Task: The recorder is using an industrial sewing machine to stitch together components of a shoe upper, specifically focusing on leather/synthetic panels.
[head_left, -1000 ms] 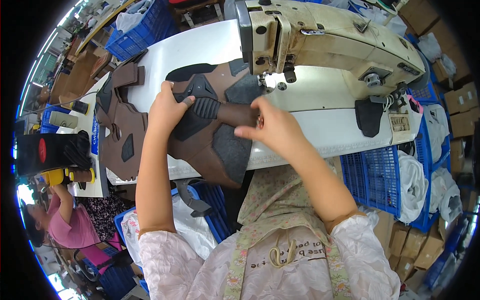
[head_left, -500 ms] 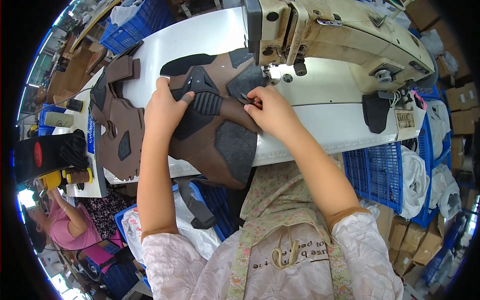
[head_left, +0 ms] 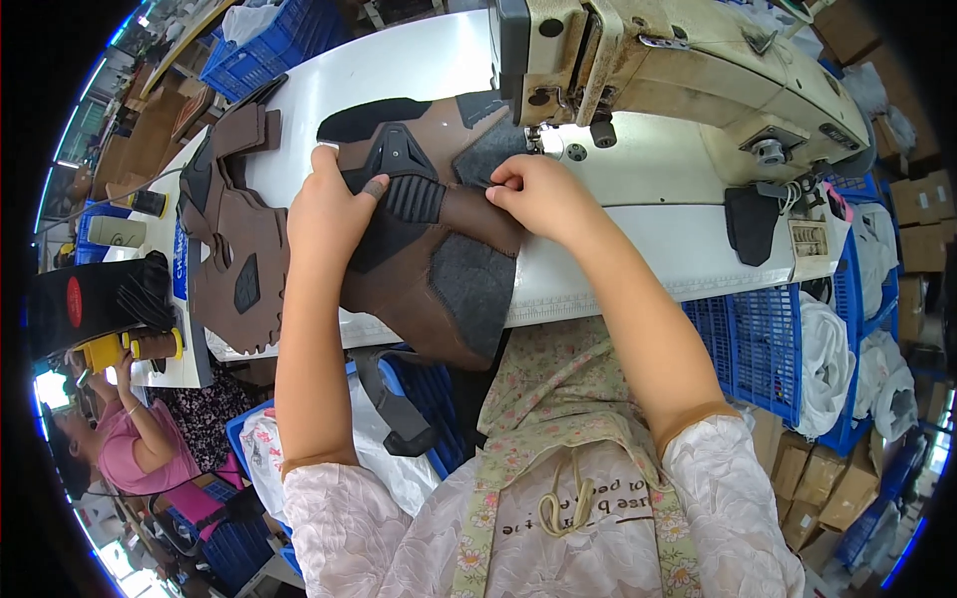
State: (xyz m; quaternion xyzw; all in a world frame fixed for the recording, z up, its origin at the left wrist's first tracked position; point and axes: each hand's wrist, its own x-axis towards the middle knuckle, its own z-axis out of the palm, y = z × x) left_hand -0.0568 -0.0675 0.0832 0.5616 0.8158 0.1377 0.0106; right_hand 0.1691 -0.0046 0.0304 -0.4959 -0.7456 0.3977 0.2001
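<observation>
A brown and dark grey shoe upper [head_left: 439, 269] lies flat on the white sewing table [head_left: 638, 234], its lower end hanging over the front edge. My left hand [head_left: 334, 204] presses down on its left side, thumb on a black ribbed patch [head_left: 414, 197]. My right hand [head_left: 543, 194] pinches the upper's right edge close below the needle area of the beige sewing machine [head_left: 678, 80].
More brown cut shoe pieces [head_left: 239, 249] lie stacked at the table's left. Blue plastic crates [head_left: 768, 349] holding white material stand to the right, another below the table. A person in a pink top [head_left: 140, 448] works at the lower left. Cardboard boxes sit at the far right.
Both hands have slid the shoe upper up and toward the machine's needle. My right hand moved from the upper's middle to its edge beside the needle.
</observation>
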